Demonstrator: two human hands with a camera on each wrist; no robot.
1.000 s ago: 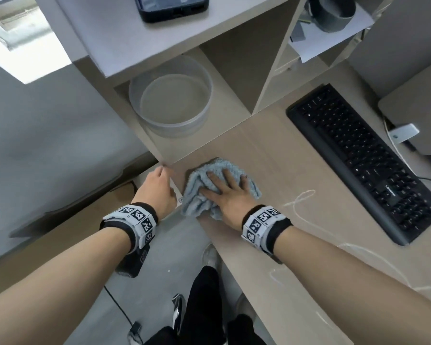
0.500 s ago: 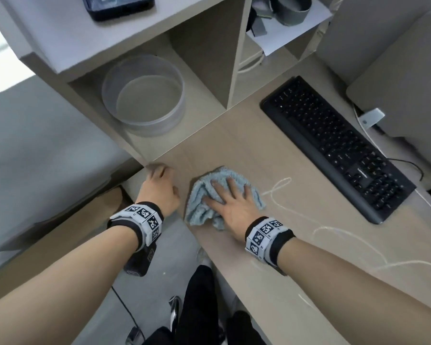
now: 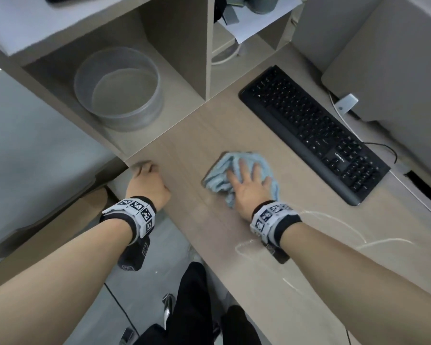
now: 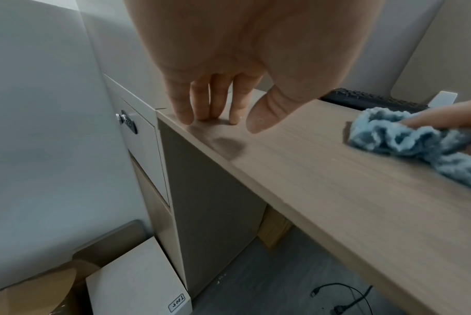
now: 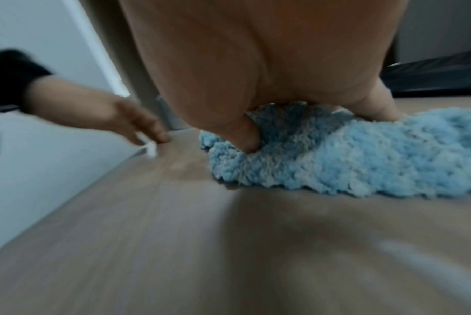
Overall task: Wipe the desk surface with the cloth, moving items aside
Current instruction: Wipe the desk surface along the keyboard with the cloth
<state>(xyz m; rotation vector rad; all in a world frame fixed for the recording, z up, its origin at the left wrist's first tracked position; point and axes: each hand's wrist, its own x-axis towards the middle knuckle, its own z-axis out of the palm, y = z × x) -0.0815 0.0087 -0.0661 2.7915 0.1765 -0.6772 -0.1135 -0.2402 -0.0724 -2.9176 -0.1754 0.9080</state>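
Observation:
A crumpled light blue cloth (image 3: 218, 179) (image 4: 407, 138) (image 5: 363, 157) lies on the wooden desk (image 3: 197, 135), left of the keyboard. My right hand (image 3: 249, 185) presses down flat on it with spread fingers, and the thumb digs into the pile in the right wrist view. My left hand (image 3: 147, 180) (image 4: 223, 115) rests its straight fingertips on the desk's left front corner and holds nothing. A hand's width of bare desk separates the two hands.
A black keyboard (image 3: 309, 130) lies diagonally just right of the cloth. A thin white cable (image 3: 334, 220) trails over the desk by my right wrist. A clear round container (image 3: 120, 90) sits in the shelf cubby behind. A grey monitor base (image 3: 396, 70) stands at the far right.
My right hand has slid the cloth to the right, away from the left corner and toward the keyboard. The left hand has stayed at the corner.

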